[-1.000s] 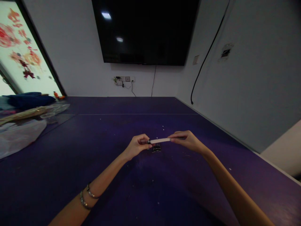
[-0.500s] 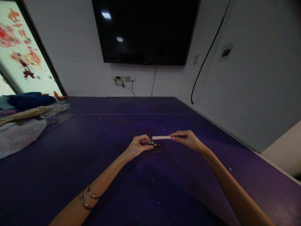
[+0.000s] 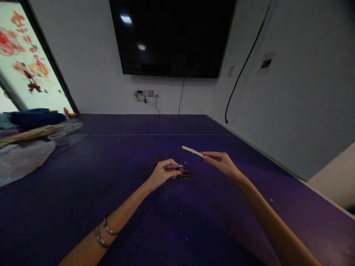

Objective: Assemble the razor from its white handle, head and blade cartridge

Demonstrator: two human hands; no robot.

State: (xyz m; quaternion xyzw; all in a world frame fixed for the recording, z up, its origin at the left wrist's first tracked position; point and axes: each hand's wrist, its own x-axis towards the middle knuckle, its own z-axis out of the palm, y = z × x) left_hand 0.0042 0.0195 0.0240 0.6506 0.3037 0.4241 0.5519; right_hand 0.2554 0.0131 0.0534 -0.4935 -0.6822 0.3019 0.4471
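My left hand (image 3: 164, 173) is closed, thumb and fingers pinching a small dark object with a shiny metallic top (image 3: 179, 166); its kind is too small to tell. Right beside those fingertips, a small black block-like piece (image 3: 185, 175) rests on the purple surface (image 3: 166, 221). In my right hand (image 3: 220, 162), the thumb and fingers grip one end of a slim, pale, round-ended stick (image 3: 191, 150). The stick's free end points left and slightly up, apart from the left hand and its object.
White specks are scattered over the surface. Plastic bags (image 3: 26, 160) and a dark blue cloth (image 3: 37, 117) lie at the left. A television (image 3: 174, 37) hangs on the back wall, with sockets (image 3: 149, 93) below. A black cable (image 3: 244, 62) hangs along the right wall.
The stick's free end has swung up and away from the object in my left hand; before, it lay level and close to it. My left hand has stayed nearly in place.
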